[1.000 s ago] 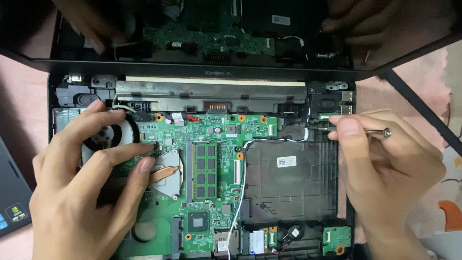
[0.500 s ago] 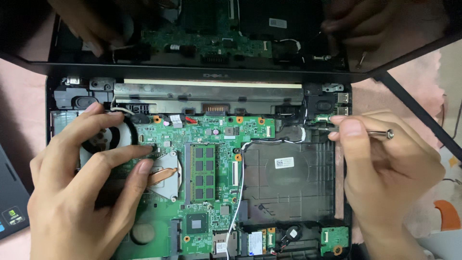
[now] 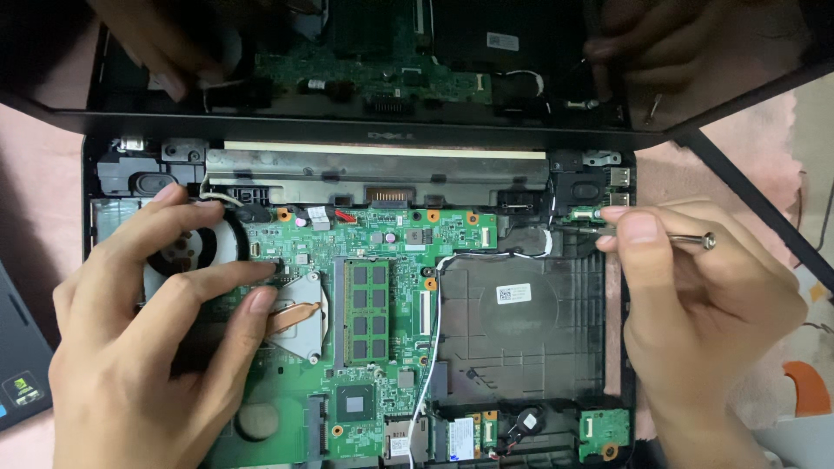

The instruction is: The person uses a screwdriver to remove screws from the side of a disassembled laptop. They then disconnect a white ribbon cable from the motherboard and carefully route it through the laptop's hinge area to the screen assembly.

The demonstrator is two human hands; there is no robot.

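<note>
Two hands work inside an opened black laptop base (image 3: 521, 347). Spread wide, the left hand (image 3: 148, 347) presses its fingers on the round black fan (image 3: 187, 247) and the green circuit board (image 3: 373, 287). At the top right corner, the right hand (image 3: 712, 321) pinches a thin silver metal screwdriver (image 3: 686, 239), tip at a small green port board (image 3: 584, 217). It looks like a screw is being turned there, which calls for a steady tip. Room is tight by the black hinge (image 3: 578, 178); the empty bay is open.

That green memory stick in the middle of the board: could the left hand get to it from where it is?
Probably yes. The memory stick lies bare and uncovered, just right of the left hand, whose fingertips rest beside the copper heat pipe. Nothing stands between them.
</note>
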